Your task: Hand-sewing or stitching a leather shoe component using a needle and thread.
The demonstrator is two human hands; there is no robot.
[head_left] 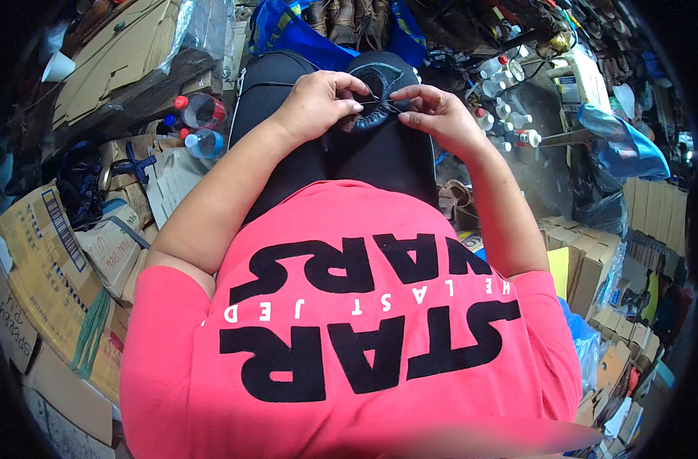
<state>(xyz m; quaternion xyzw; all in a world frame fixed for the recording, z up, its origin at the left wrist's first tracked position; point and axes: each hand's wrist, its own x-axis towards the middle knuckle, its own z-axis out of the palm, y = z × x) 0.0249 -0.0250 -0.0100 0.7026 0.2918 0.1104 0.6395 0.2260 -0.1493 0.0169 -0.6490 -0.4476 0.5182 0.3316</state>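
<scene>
On my knees rests a dark, rounded piece of footwear [373,120], which looks like a leather shoe upper with a gathered edge and a brown patch at its left. My left hand [312,105] is closed in a pinch at the left of its opening. From the other side my right hand [446,119] pinches too, thumb and forefinger together. A thin dark thread [377,100] runs between the fingertips of both hands. Exactly how it passes through the footwear is too small to tell.
A blue bag [279,29] holding brown leather boots [343,23] stands beyond my knees. Bottles with red caps [204,112] are at the left, and several plastic bottles [493,67] at the right. Cardboard boxes [55,260] crowd the left side; more cartons [582,252] are stacked right.
</scene>
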